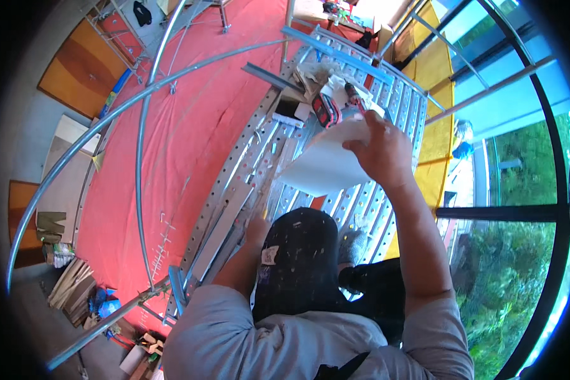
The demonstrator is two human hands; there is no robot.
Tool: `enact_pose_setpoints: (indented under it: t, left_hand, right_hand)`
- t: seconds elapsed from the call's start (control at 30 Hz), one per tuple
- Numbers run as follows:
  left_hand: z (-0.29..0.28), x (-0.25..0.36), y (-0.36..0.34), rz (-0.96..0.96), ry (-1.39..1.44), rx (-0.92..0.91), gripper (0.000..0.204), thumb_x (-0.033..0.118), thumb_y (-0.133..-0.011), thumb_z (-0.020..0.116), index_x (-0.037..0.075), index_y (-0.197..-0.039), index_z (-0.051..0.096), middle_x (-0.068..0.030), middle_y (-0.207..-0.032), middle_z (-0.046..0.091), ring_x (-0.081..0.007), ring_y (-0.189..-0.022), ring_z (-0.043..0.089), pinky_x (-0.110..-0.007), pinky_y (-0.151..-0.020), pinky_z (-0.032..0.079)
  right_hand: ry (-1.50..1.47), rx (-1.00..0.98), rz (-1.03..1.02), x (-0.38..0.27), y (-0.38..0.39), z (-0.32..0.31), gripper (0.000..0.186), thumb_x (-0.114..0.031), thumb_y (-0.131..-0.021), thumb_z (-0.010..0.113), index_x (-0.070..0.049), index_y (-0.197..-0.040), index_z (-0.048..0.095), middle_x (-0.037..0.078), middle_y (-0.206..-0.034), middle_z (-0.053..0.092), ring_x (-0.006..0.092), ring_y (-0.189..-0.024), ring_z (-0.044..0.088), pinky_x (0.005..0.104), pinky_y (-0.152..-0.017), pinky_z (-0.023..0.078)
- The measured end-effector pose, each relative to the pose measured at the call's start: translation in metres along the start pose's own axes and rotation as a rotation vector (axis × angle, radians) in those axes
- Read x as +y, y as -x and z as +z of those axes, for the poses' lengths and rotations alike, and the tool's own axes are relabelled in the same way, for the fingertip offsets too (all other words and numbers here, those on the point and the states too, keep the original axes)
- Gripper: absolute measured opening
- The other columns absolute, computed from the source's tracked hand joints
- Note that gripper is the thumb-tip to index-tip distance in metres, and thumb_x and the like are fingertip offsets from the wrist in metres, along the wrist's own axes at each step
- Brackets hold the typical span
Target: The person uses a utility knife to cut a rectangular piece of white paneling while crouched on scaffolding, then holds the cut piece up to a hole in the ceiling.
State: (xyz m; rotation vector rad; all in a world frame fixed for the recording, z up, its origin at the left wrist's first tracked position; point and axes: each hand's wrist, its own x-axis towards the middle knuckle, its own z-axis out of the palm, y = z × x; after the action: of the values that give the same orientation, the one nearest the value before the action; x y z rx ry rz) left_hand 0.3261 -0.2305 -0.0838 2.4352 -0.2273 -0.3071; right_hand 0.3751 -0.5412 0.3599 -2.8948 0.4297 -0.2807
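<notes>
My right hand [387, 151] grips the upper right edge of a thin, pale white sheet [326, 161], thumb on its face. The sheet is tilted over the perforated metal platform [418, 104]. Beside my dark-trousered knee is my left hand [258, 229], low over the platform; its fingers are mostly hidden, and a small yellowish bit shows near them. Just beyond the sheet lies a red and black power tool [326, 111], with a second dark and red tool [353, 95] next to it. A black-and-white block-shaped thing [289, 114] sits to their left.
Metal strips [225, 221] lie along the platform's left side, and a metal channel [339, 52] crosses its far end. Curved scaffold tubes [142, 158] stand at left above a red sheet-covered floor [190, 126]. Yellow sheeting [434, 139] and windows [519, 278] border the right.
</notes>
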Motion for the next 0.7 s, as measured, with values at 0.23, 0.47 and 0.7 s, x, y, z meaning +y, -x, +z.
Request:
enact_pose_setpoints:
  t: [0.23, 0.47, 0.7]
  left_hand:
    - [-0.021, 0.128, -0.063, -0.073, -0.003, -0.194, 0.038, 0.027, -0.095, 0.059, -0.002, -0.119, 0.056, -0.0292, -0.103, 0.068, -0.0462, -0.096, 0.067, -0.054, -0.084, 0.053]
    - [-0.004, 0.049, -0.050, -0.126, -0.154, -0.330, 0.039, 0.028, -0.096, 0.057, -0.004, -0.118, 0.056, -0.0290, -0.102, 0.068, -0.0453, -0.097, 0.067, -0.054, -0.085, 0.053]
    - [-0.014, 0.092, -0.043, -0.095, 0.007, -0.209, 0.040, 0.029, -0.096, 0.058, -0.003, -0.119, 0.057, -0.0285, -0.105, 0.068, -0.0438, -0.100, 0.067, -0.053, -0.087, 0.052]
  right_hand:
    - [0.054, 0.013, 0.024, 0.019, 0.009, -0.008, 0.052, -0.031, -0.075, 0.082, -0.011, -0.118, 0.062, 0.018, -0.093, 0.073, 0.0386, -0.086, 0.071, 0.0478, -0.075, 0.056]
    - [-0.001, 0.008, 0.014, 0.004, 0.007, -0.005, 0.049, -0.033, -0.073, 0.085, -0.009, -0.110, 0.063, 0.018, -0.093, 0.072, 0.0389, -0.087, 0.071, 0.0474, -0.075, 0.056]
    - [0.041, 0.001, 0.058, 0.013, 0.005, -0.007, 0.051, -0.031, -0.073, 0.084, -0.009, -0.113, 0.062, 0.017, -0.096, 0.073, 0.0377, -0.090, 0.071, 0.0472, -0.078, 0.056]
